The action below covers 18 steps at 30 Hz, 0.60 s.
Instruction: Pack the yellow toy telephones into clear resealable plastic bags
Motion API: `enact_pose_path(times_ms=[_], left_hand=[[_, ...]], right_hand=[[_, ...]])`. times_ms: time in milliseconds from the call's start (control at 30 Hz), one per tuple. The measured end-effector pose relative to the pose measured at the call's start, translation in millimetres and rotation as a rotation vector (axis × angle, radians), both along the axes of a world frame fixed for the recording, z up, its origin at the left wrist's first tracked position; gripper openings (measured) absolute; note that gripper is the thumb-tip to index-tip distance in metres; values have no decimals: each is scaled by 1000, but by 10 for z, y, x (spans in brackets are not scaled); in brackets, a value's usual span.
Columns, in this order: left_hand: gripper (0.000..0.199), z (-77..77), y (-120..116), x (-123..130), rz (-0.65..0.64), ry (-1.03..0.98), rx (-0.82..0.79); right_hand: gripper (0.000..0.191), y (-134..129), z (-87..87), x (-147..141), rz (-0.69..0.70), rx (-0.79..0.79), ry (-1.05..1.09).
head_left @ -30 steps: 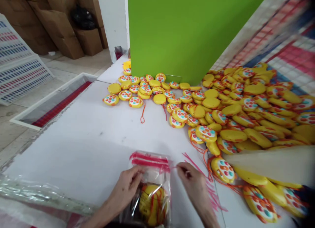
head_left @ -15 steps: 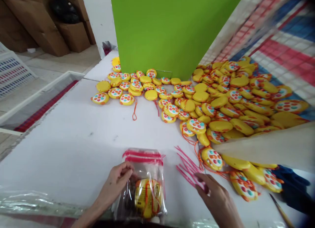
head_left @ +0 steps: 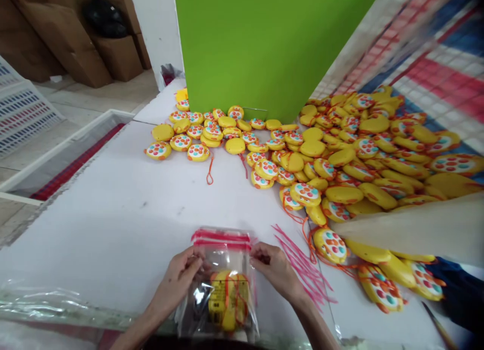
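The bag (head_left: 226, 259) lies lengthwise, pink end (head_left: 221, 235) away; left hand (head_left: 178, 273), slanting inward, pinches its edge; right hand (head_left: 278, 271) curls opposite, hold unclear.

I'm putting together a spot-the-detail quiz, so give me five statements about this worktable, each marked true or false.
1. A clear bag lies between the left hand and the right hand. True.
2. The bag's top band is blue. False: it is pinkish red.
3. Pink strips lie to the right of the bag. True.
4. The upright panel is white. False: it is green.
5. The large toy heap is left of the bag. False: it is on the right.
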State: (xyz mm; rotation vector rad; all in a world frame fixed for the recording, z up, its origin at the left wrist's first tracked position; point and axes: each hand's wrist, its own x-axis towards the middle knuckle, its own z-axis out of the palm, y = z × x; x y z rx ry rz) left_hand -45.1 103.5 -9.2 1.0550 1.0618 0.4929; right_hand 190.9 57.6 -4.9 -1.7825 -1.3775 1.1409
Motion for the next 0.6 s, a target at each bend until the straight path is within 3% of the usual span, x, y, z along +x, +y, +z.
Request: enact_pose_path(times_ms=[100, 267, 467, 600], left_hand=[[19, 20, -1, 0, -10, -61, -61], [15, 1, 17, -10, 34, -3, 6], [12, 20, -22, 25, 4, 81, 49], [13, 156, 79, -226, 89, 94, 58]], right_hand=[[10, -55, -36, 30, 11, 11, 25], [16, -112, -94, 16, 19, 36, 11], [22, -144, -20, 6, 98, 81, -63], [21, -65, 44, 91, 160, 158, -124]])
